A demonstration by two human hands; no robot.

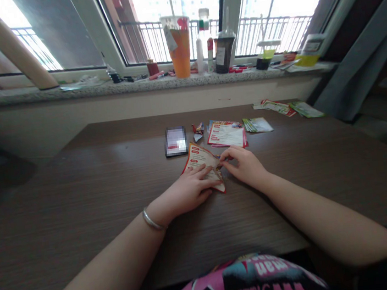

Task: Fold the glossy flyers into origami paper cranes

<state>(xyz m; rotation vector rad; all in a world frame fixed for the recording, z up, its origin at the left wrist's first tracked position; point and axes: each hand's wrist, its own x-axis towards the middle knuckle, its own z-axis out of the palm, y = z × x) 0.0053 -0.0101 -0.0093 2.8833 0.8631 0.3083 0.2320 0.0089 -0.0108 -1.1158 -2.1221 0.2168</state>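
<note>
One shirt front: a pink and black printed shirt filled the bottom edge of the view, worn by the person.

Left wrist: a metal bangle sat loosely around it.

Left hand: the left hand lay open, palm down, its fingers flat on the paper and not closed around it.

Right hand: the right hand was curled, its fingertips at the paper's right fold; whether they pinched it, I could not tell.

Paper: a folded paper flyer, red and white, formed a rough triangle flat on the table, partly under the left hand and reaching the right.

Table: a dark wood-grain table ran beneath everything.

Just beyond: a phone with a pixelated screen lay beside a small folded paper piece and a stack of flyers.

Further right: a stack of cards and loose flyers lay near the table's far edge.

Windowsill: a speckled stone windowsill held an orange cup with a straw, a white bottle and a dark cup.

Outside: a metal balcony railing stood behind the window glass.
</note>
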